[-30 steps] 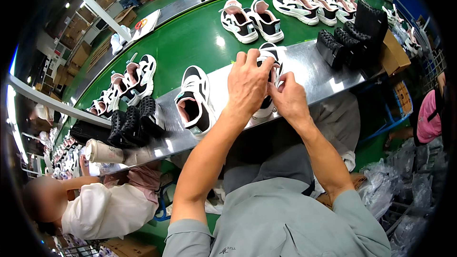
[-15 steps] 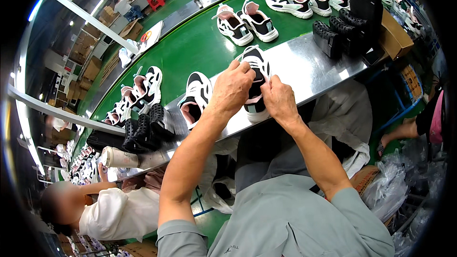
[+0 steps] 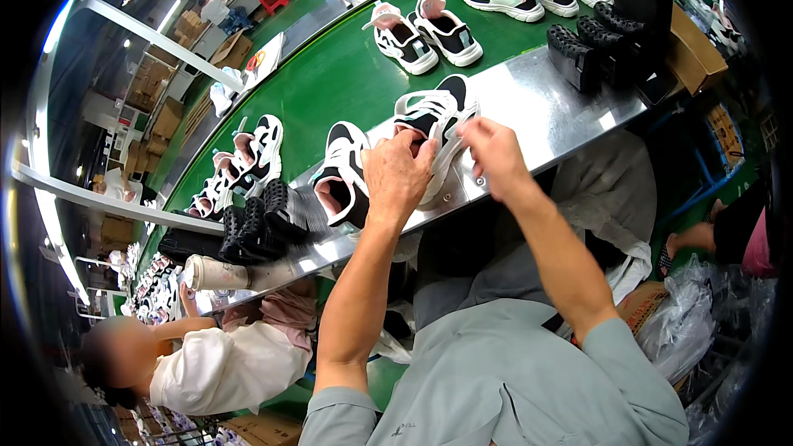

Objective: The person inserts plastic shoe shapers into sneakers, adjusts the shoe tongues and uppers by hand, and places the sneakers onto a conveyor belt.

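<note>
The left hand [image 3: 398,172] reaches in on a forearm rising from 7 o'clock, its back turned up, wrist fairly straight and knuckles bent, while the right hand [image 3: 496,158] comes from 5 o'clock with its fingers [image 3: 474,130] curled inward. Between the two lies a sneaker [image 3: 441,125], white and black with pinkish lining, its toe aimed at 1 o'clock and its thick white sole edge showing along the right flank, so it looks rolled a little to the left; white straps or laces cross the upper, and one pale strand bows out at 10 o'clock. The left fingers are drawn close together on the shoe's collar and have hold of it there, their tips partly hidden. The right fingers sit nearly together against the view of the sole edge, but whether they touch it or pinch a lace I cannot tell. Measured from the left hand, most of the shoe lies at 1 o'clock; from the right hand, at 10 o'clock. It is over the shiny metal counter [image 3: 537,103], near the green belt [image 3: 330,74]. A matching sneaker [image 3: 347,167] stands just beside the left hand at 9 o'clock, toe toward 12.
</note>
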A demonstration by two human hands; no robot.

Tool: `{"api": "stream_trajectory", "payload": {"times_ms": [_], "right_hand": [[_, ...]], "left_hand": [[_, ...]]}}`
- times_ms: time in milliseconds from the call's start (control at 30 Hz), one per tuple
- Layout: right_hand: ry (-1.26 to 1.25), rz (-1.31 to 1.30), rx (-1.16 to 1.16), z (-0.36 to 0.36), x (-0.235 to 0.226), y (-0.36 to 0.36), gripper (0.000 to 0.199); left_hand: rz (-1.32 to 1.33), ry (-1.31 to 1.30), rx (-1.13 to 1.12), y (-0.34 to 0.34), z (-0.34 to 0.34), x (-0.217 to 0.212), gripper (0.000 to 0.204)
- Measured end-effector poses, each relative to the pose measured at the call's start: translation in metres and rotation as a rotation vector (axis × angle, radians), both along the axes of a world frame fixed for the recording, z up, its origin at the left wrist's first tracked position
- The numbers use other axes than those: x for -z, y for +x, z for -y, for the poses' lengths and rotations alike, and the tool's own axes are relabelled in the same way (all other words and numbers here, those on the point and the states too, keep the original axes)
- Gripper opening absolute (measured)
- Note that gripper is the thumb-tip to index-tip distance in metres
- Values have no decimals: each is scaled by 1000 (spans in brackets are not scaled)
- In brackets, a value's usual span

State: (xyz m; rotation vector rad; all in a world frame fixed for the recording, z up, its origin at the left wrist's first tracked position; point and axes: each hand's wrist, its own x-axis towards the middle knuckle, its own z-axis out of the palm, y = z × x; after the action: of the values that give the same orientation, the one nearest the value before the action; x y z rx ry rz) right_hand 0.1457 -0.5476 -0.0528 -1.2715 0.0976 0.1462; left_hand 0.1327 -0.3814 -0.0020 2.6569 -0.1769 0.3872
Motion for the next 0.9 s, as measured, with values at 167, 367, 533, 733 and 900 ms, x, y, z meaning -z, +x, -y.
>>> {"api": "stream_trajectory", "payload": {"times_ms": [167, 367, 533, 733, 900], "right_hand": [[243, -234, -162, 13, -50, 54, 19], [365, -239, -406, 22, -28, 73, 16], [114, -114, -335, 8, -27, 50, 14], [22, -7, -309, -2, -21, 34, 15], [-193, 173, -250, -9, -17, 29, 19]], "left_hand": [[-166, -122, -81, 5, 7, -8, 32], [-258, -429, -153, 7, -3, -9, 30], [-232, -764, -140, 5, -9, 3, 20], [-199, -901, -180, 5, -2, 2, 19], [-192, -946, -197, 6, 2, 2, 19]]}}
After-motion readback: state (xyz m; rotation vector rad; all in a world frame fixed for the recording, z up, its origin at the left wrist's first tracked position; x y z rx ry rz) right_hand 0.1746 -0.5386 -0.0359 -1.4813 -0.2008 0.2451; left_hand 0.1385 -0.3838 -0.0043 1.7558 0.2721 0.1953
